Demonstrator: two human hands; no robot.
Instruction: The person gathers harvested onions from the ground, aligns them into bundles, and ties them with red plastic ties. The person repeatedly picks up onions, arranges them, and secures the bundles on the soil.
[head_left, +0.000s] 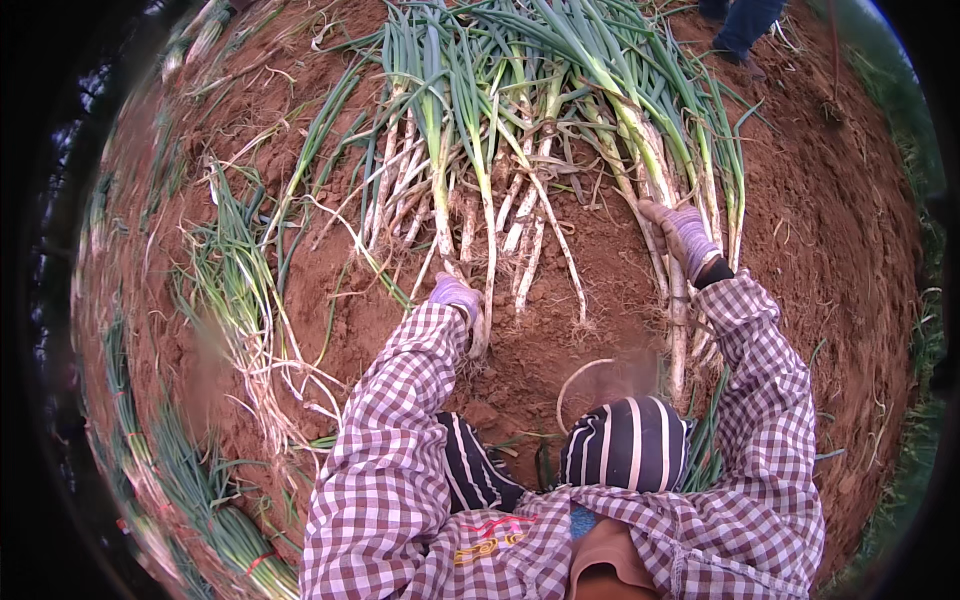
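Long green onions (525, 90) with white stalks and rooty ends lie in a wide heap on reddish soil before me. My left hand (456, 294), in a purple-grey glove, is closed around the lower white part of a green onion stalk (442, 225), near its roots. At the heap's right side my right hand (681, 231), gloved alike with bare-looking fingertips, grips thick white green onion stalks (656, 161); their lower ends reach down past my wrist. Between my hands several loose stalks (559, 247) lie with roots towards me.
Thinner green onions (240, 285) lie in a tangled pile on the left. Bundles tied with red bands (259, 561) rest at the lower left. A person's leg in blue trousers (746, 30) stands at the upper right. Grass (911, 450) borders the soil on the right.
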